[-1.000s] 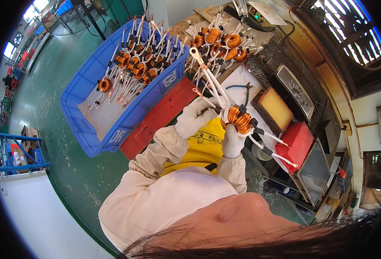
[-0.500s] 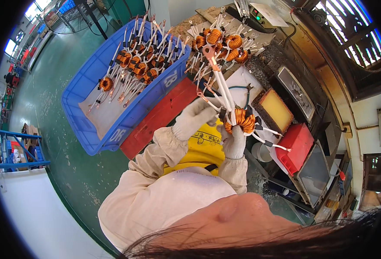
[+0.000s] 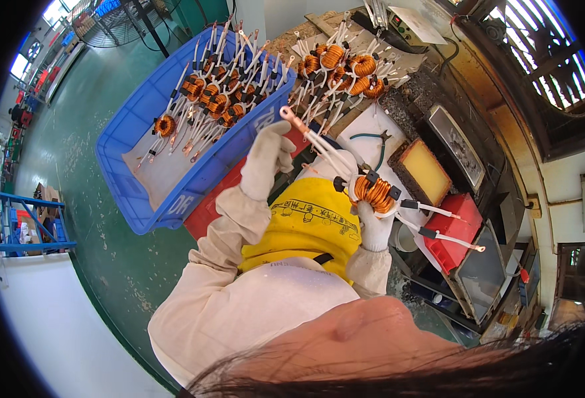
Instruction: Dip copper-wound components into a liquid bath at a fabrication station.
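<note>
A ring-shaped coil of copper wire (image 3: 375, 192) with black clips sits in my gloved right hand (image 3: 374, 231), whose fingers close on it from below. White leads (image 3: 329, 151) run up and left from the coil, the longest ending in a copper ring lug (image 3: 287, 114). Two more leads with black sleeves (image 3: 428, 233) stick out to the right, over a red bin. My gloved left hand (image 3: 266, 158) is raised left of the leads, close to the upper lug. Its fingers are loosely bent and apart, and I see nothing held in them.
A blue crate (image 3: 140, 199) of similar coils stands at the left, beside a red surface (image 3: 213, 204). More coils (image 3: 332, 60) are piled on the bench. Pliers (image 3: 380, 140), a yellow-filled square pan (image 3: 425, 171), a metal-rimmed trough (image 3: 457, 142) and the red bin (image 3: 453, 242) lie to the right.
My left hand has come off the leads and moved left and up. My right hand has shifted slightly right and down with the coil, and the upper lug has swung left and down.
</note>
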Demonstrator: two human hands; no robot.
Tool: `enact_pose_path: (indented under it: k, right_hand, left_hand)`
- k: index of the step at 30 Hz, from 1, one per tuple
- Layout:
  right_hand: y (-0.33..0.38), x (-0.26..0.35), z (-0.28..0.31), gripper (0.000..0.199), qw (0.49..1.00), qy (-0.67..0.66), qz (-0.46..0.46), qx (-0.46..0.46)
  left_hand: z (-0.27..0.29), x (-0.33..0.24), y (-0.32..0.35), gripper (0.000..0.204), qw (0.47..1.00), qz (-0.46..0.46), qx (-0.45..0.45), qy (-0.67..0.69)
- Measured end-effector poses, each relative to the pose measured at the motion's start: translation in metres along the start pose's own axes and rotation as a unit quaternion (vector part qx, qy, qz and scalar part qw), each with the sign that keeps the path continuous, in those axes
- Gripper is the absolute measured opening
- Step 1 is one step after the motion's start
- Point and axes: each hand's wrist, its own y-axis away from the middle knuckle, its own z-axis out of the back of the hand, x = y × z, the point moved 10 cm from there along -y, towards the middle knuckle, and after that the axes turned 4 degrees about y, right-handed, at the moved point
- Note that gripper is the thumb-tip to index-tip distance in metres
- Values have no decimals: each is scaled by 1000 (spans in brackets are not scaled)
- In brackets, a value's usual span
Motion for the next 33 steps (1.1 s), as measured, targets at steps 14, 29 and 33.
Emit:
enact_pose_path:
  k: [14, 29, 33]
  right_hand:
    - [-24, 42, 123, 49, 991, -53, 58, -110]
    - [-62, 37, 337, 31, 936, 61, 112, -330]
    - [-62, 41, 331, 32, 929, 72, 110, -345]
  left_hand:
    - [-16, 83, -16, 41, 978, 146, 133, 60]
    - [109, 141, -66, 48, 606, -207, 115, -759]
    - [98, 131, -62, 47, 590, -262, 71, -760]
